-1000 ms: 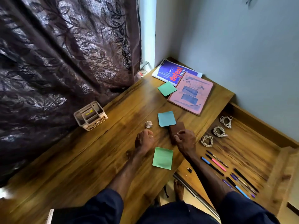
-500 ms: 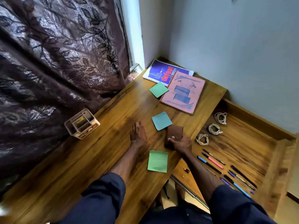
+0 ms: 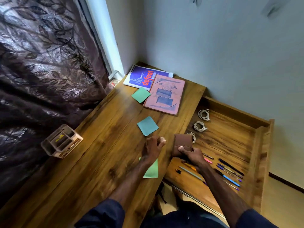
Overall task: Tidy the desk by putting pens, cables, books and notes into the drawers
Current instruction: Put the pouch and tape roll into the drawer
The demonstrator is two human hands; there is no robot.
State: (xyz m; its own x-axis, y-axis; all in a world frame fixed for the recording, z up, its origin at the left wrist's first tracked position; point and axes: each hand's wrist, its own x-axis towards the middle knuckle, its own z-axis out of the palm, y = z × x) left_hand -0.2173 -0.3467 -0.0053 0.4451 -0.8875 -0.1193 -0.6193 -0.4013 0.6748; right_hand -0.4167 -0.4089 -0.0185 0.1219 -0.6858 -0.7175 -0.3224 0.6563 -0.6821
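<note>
Brown leather wallet (image 3: 182,144) is pinched at its near edge by the right hand (image 3: 191,156), thumb on its snap, lifted at the desk's (image 3: 98,162) right edge beside the open drawer (image 3: 230,137). Left of it, the left hand (image 3: 152,149) has its fingertips closed around a small tape roll (image 3: 162,139). Pens (image 3: 228,171) and coiled cables (image 3: 199,126) lie in the drawer; notes (image 3: 147,125) and books (image 3: 165,94) sit farther away.

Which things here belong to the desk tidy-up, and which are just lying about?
Job: blue book, pink book, three sticky notes, cables, pens, open drawer.

Lying about: clear desk organiser, curtain.
</note>
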